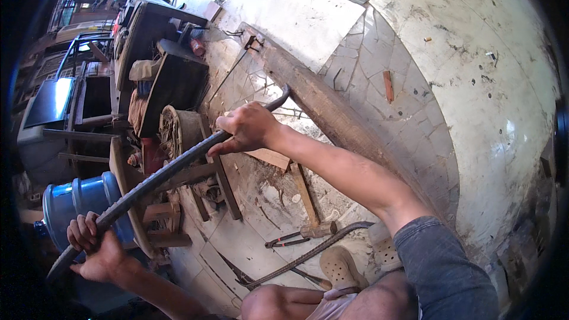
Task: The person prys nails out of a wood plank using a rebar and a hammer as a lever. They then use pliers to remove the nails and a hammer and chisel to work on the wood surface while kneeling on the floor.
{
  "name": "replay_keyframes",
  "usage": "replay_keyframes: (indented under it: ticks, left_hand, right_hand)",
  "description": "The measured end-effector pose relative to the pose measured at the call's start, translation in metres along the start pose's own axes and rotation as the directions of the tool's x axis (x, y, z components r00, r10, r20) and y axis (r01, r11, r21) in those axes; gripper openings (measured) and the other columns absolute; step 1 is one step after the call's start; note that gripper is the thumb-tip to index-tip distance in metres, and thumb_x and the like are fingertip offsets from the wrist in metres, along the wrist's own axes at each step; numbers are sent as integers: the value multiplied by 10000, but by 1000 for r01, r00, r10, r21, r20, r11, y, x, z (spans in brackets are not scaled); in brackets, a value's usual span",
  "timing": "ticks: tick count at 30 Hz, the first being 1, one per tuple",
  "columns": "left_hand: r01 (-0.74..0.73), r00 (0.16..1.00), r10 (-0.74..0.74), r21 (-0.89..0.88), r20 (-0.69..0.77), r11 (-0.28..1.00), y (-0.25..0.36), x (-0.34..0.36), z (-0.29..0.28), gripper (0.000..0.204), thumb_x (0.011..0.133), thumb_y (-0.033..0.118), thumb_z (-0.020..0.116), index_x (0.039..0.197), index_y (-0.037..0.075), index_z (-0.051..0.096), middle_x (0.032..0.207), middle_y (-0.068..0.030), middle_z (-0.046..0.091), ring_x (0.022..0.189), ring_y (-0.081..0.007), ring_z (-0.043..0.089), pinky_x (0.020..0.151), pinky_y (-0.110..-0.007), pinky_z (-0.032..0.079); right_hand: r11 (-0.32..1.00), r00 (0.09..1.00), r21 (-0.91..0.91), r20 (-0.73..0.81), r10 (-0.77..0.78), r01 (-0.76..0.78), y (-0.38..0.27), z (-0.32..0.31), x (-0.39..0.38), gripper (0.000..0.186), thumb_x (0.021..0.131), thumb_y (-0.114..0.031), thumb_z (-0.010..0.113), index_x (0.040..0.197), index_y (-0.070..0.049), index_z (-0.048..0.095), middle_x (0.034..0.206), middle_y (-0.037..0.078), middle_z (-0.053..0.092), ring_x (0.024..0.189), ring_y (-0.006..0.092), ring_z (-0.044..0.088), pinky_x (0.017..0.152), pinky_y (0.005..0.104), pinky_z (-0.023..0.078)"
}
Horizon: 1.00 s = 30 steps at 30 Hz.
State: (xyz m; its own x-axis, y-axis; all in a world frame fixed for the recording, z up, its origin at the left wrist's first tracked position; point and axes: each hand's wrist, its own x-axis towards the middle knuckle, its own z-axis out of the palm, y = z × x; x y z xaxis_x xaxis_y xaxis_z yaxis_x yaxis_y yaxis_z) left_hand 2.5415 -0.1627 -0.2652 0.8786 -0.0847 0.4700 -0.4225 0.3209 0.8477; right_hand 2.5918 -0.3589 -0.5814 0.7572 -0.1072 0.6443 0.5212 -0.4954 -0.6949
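Big tiled floor (332, 18) w/ a long wood beam (332, 112) across it. Blue water jug (77, 201) at left. Long ribbed steel bar (160, 175) runs over the floor, left to right. Right hand (246, 127) wraps tight round its upper part; left hand (95, 249) squeezes the low end. Hammer (305, 192) and pliers (284, 240) lie near the knee.

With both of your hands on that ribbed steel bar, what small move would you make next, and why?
Probably press the left hand down a little while the right hand steadies the ribbed steel bar. Both hands grip the bar, which already curves and lies across the wooden stand; the left hand holds the free end, where leverage looks greatest.
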Motion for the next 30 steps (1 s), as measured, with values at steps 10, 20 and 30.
replay_keyframes:
  ticks: [10,20,30]
  left_hand:
    - [-293,931,317,-148,183,945,65,-52,-37,562,732,647,462,686,93,383,604,-8,383,538,-146,379,585,-299,320]
    - [-568,774,619,-285,136,772,64,-121,11,395,849,402,649,659,146,415,503,93,344,402,-43,343,431,-187,295]
    - [-351,666,529,-405,526,844,48,-190,47,378,873,125,539,562,169,329,459,95,330,339,-35,326,364,-221,285]
  right_hand:
    - [993,994,42,-9,-106,106,-2,-1,-23,696,669,-764,597,586,-84,472,495,68,500,453,281,556,463,397,451]
    - [981,982,-76,-48,-185,181,14,-6,-42,471,838,-446,619,629,-85,401,485,94,486,449,317,558,423,404,454]
    - [994,995,-62,-42,-91,88,5,-20,-68,325,894,-231,577,637,-68,463,547,120,543,540,331,587,552,429,475]
